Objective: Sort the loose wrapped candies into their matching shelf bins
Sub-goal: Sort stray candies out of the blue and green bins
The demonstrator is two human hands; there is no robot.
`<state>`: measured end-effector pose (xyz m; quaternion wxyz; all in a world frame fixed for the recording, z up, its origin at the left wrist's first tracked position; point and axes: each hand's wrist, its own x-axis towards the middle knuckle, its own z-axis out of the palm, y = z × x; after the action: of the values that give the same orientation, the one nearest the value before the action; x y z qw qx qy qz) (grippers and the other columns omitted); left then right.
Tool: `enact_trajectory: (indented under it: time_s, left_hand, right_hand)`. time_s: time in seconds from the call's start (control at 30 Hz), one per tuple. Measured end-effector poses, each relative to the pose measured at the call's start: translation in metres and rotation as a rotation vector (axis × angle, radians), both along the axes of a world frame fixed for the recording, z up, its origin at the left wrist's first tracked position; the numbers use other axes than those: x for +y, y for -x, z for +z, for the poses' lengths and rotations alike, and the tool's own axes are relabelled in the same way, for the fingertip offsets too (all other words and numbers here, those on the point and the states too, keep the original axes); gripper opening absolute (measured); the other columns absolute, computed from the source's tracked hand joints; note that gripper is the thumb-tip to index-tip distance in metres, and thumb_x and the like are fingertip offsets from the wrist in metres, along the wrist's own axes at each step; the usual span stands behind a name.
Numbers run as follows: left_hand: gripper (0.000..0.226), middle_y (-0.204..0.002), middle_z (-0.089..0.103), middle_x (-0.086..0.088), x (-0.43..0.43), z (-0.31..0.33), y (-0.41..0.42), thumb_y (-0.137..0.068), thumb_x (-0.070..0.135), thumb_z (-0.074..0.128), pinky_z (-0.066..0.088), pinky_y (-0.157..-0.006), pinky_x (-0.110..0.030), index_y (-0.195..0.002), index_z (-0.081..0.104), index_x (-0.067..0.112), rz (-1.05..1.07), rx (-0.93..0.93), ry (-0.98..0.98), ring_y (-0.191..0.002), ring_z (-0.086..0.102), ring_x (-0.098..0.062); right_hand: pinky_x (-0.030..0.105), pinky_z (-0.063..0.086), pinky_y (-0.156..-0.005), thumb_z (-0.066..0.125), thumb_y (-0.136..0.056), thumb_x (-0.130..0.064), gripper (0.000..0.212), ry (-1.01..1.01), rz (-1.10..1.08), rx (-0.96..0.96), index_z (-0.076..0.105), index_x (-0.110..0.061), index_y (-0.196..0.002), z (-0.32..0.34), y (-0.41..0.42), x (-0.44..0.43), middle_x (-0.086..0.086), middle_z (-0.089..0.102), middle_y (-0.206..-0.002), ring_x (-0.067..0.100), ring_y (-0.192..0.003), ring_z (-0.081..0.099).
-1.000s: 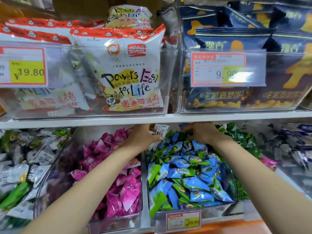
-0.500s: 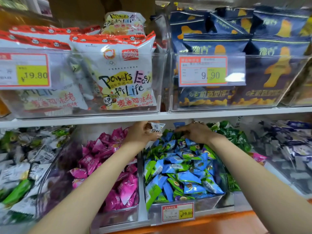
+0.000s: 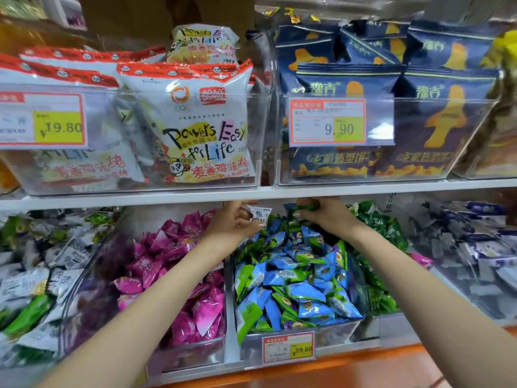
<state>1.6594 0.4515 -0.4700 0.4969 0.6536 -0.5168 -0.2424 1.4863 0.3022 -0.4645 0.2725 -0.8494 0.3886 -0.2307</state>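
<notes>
Presently the left hand (image 3: 232, 224) pinches a white wrapped candy (image 3: 259, 214) between thumb and curled fingertips, and the right hand (image 3: 326, 217) has its fingers curled round a green wrapped candy (image 3: 303, 207), most of which is hidden in the grip. Both hands sit at the back edge of the blue-and-green bin (image 3: 349, 329), close beneath the shelf board (image 3: 140, 201), with the two candies near each other but apart. The white wrapped candy stands roughly upright: its long axis runs top to bottom with a slight tilt, a crimped end points up toward the shelf board, and its printed face is turned to the camera. The axis of the green wrapped candy cannot be told. Judgement: neither piece matches the blue-and-green stock beneath, so the step in hand is lifting out strays. To do it well, each pinch should keep to a single wrapper without dragging neighbours, and the hands should draw forward low enough to pass under the shelf board. The white piece appears to belong in the white-and-grey bin (image 3: 72, 289) at the left end of the shelf, beyond the pink bin (image 3: 195, 357); the green piece likely suits the green bin (image 3: 391, 326) just beside on the right.
</notes>
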Motion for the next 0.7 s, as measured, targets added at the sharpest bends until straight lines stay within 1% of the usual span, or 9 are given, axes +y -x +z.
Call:
enact_trajectory:
  time_s: [0.1, 0.2, 0.27, 0.37, 0.47, 0.53, 0.6, 0.67, 0.7]
  left_hand:
    - [0.039, -0.09, 0.059, -0.003, 0.004, 0.0, -0.005, -0.082, 0.017, 0.07, 0.048, -0.071, -0.016, -0.115, 0.052, 0.005, 0.074, -0.007, -0.009, -0.083, 0.059, -0.012]
    - [0.03, -0.091, 0.06, -0.001, 0.019, 0.004, -0.015, -0.082, 0.019, 0.07, 0.042, -0.066, -0.009, -0.103, 0.053, 0.007, 0.163, -0.044, 0.006, -0.074, 0.059, -0.004]
    - [0.031, -0.097, 0.059, -0.001, 0.033, 0.007, -0.025, -0.082, 0.021, 0.07, 0.042, -0.079, -0.021, -0.107, 0.056, 0.009, 0.211, -0.091, 0.007, -0.088, 0.059, -0.014]
    - [0.035, -0.104, 0.06, -0.009, 0.056, 0.01, -0.045, -0.085, 0.016, 0.066, 0.044, -0.089, -0.031, -0.115, 0.055, 0.002, 0.267, -0.099, -0.008, -0.099, 0.059, -0.025]
    - [0.038, -0.106, 0.062, -0.017, 0.08, 0.016, -0.068, -0.087, 0.019, 0.063, 0.045, -0.078, -0.036, -0.119, 0.053, 0.001, 0.345, -0.238, -0.03, -0.092, 0.059, -0.029]
    - [0.032, -0.099, 0.061, -0.016, 0.096, 0.02, -0.087, -0.088, 0.02, 0.062, 0.036, -0.07, -0.028, -0.111, 0.057, -0.002, 0.426, -0.352, -0.053, -0.085, 0.056, -0.026]
    - [0.025, -0.092, 0.06, -0.018, 0.111, 0.023, -0.107, -0.089, 0.021, 0.061, 0.032, -0.067, -0.029, -0.095, 0.062, -0.003, 0.516, -0.467, -0.097, -0.086, 0.057, -0.031]
    - [0.03, -0.076, 0.055, -0.022, 0.126, 0.024, -0.126, -0.089, 0.02, 0.059, 0.031, -0.063, -0.034, -0.066, 0.052, 0.003, 0.593, -0.553, -0.127, -0.082, 0.058, -0.038]
    - [0.035, -0.071, 0.053, -0.022, 0.131, 0.025, -0.134, -0.09, 0.019, 0.058, 0.031, -0.061, -0.035, -0.06, 0.046, 0.005, 0.629, -0.578, -0.144, -0.078, 0.058, -0.039]
  right_hand:
    - [0.035, 0.048, -0.077, 0.068, -0.084, -0.035, 0.034, 0.018, -0.172, -0.103, 0.067, -0.006, -0.102, 0.006, 0.02, 0.008, 0.008, 0.067, -0.097, 0.025, -0.089, 0.062]
    - [0.037, 0.046, -0.066, 0.062, -0.088, -0.036, 0.038, 0.198, -0.399, -0.098, 0.068, 0.001, -0.095, 0.01, 0.054, 0.011, 0.022, 0.069, -0.089, 0.034, -0.08, 0.064]
    - [0.034, 0.045, -0.072, 0.057, -0.091, -0.033, 0.031, 0.263, -0.362, 0.017, 0.068, -0.008, -0.106, 0.007, 0.076, 0.011, 0.019, 0.067, -0.109, 0.033, -0.094, 0.063]
    - [0.03, 0.047, -0.085, 0.055, -0.093, -0.032, 0.03, 0.182, -0.188, 0.276, 0.063, -0.024, -0.121, -0.006, 0.091, 0.02, 0.004, 0.057, -0.133, 0.026, -0.109, 0.061]
    - [0.037, 0.051, -0.076, 0.056, -0.092, -0.031, 0.028, 0.221, -0.291, 0.14, 0.065, -0.03, -0.118, -0.007, 0.093, 0.031, 0.015, 0.069, -0.11, 0.03, -0.089, 0.066]
    - [0.039, 0.049, -0.074, 0.058, -0.091, -0.027, 0.026, 0.246, -0.298, 0.012, 0.067, -0.025, -0.115, -0.002, 0.089, 0.04, 0.019, 0.07, -0.099, 0.033, -0.084, 0.066]
    - [0.036, 0.045, -0.076, 0.06, -0.09, -0.02, 0.024, 0.245, -0.251, -0.056, 0.069, -0.018, -0.113, 0.002, 0.082, 0.05, 0.016, 0.069, -0.107, 0.032, -0.095, 0.065]
    - [0.027, 0.038, -0.074, 0.059, -0.09, -0.016, 0.024, 0.244, -0.226, -0.072, 0.069, -0.015, -0.113, 0.003, 0.072, 0.056, 0.013, 0.068, -0.112, 0.028, -0.105, 0.062]
    - [0.025, 0.036, -0.075, 0.059, -0.091, -0.015, 0.024, 0.239, -0.226, -0.084, 0.069, -0.014, -0.113, 0.002, 0.068, 0.057, 0.013, 0.067, -0.113, 0.027, -0.107, 0.061]
